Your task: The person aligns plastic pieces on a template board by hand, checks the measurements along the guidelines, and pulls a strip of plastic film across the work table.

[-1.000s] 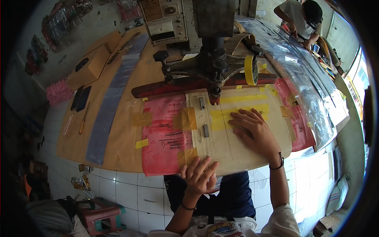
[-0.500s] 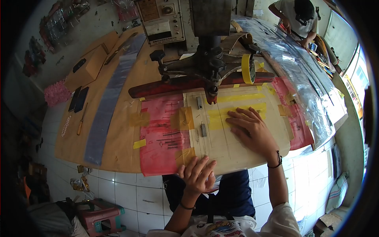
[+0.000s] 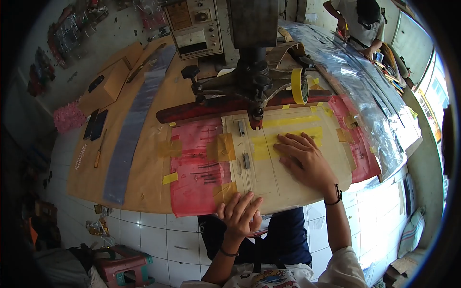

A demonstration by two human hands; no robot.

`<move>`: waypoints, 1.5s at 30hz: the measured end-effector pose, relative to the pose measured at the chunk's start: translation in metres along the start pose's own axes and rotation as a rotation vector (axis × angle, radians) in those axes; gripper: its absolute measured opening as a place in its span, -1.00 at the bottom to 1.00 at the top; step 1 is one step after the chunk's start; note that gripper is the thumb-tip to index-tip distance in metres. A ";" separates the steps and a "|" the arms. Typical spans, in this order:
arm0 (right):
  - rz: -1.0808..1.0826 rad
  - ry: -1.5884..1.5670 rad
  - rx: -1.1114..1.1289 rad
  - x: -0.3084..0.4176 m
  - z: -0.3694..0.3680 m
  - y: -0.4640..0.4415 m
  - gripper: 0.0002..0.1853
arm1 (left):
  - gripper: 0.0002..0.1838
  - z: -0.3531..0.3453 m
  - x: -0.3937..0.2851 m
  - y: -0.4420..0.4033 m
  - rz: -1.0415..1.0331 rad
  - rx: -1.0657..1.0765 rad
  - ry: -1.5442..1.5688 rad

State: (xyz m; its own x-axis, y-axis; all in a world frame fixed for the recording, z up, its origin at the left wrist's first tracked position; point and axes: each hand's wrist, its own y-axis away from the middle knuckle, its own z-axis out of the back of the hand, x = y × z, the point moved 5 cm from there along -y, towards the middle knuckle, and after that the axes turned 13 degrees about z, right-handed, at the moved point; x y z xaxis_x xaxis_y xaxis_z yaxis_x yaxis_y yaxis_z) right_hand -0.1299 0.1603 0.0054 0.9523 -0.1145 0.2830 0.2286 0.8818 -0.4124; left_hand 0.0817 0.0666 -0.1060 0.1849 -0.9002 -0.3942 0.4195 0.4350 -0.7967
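My left hand rests with spread fingers on the near edge of a beige sheet, beside an amber tape patch. My right hand lies flat on the same sheet, its fingertips by yellow tape. Neither holds anything. Two small grey blocks sit on the sheet to the left of my right hand. Red sheeting adjoins it on the left. Beyond my hands stands a black press head with a long red bar and a yellow tape roll hanging on it.
A control box stands behind the table. On the left are a blue-grey strip, a cardboard box, phones and an orange-handled tool. Clear plastic sheets cover the right side, where another person leans over.
The view has shifted slightly. My hands keep nearly the same places on the sheet. The other person's head and arms have moved a little.
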 end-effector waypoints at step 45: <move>0.039 0.127 0.199 -0.062 -0.015 -0.061 -0.30 | -0.63 0.019 0.013 0.007 -0.180 0.113 -0.166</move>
State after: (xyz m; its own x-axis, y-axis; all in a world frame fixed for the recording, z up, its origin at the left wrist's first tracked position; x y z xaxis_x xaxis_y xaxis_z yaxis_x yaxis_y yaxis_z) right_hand -0.1996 0.1070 0.0003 0.9803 -0.1241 0.1535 0.1587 0.9580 -0.2387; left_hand 0.1036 0.0575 -0.1085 0.2373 -0.9577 -0.1626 0.5537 0.2709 -0.7874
